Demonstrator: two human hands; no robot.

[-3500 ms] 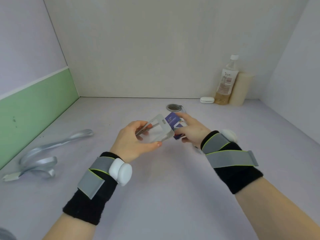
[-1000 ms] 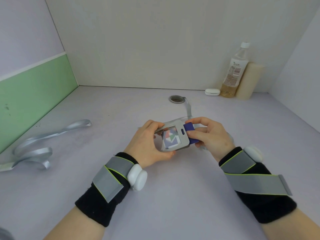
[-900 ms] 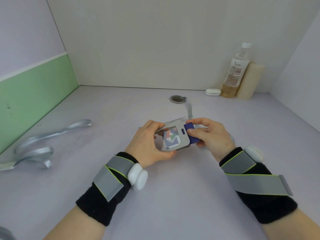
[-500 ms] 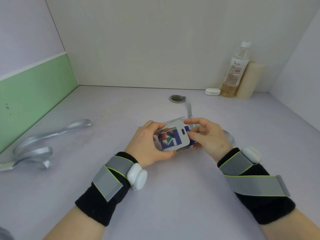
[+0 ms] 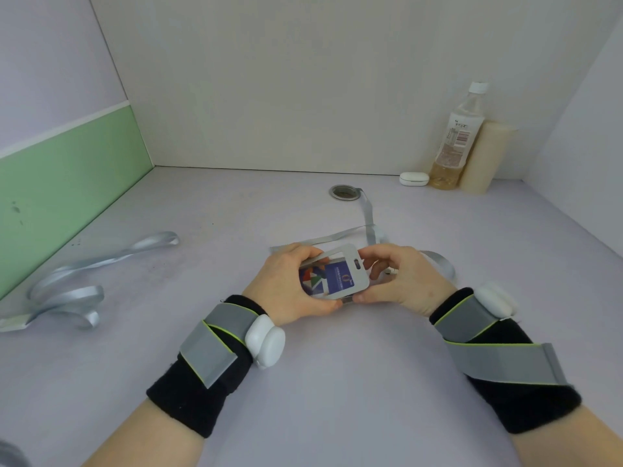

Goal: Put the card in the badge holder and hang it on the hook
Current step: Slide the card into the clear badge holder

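Note:
I hold a grey badge holder [image 5: 357, 276] flat above the table, between both hands. A blue card [image 5: 332, 281] with a red, green and white pattern fills its window. My left hand [image 5: 286, 288] grips the holder's left end, thumb under the lower edge. My right hand [image 5: 401, 278] pinches the right end, at the slot side. A grey lanyard [image 5: 369, 217] runs from behind my right hand back to a round metal ring [image 5: 344, 192] on the table. No hook is in view.
A second silver lanyard [image 5: 67, 291] lies coiled at the left by the green wall panel. At the back right stand a plastic bottle [image 5: 455, 139], a cream cylinder [image 5: 485, 156] and a small white case [image 5: 414, 179]. Walls close the table on three sides.
The blue card has slid leftward fully into the holder; it no longer sticks out on the right. My right fingers moved from the card's end to the holder's edge.

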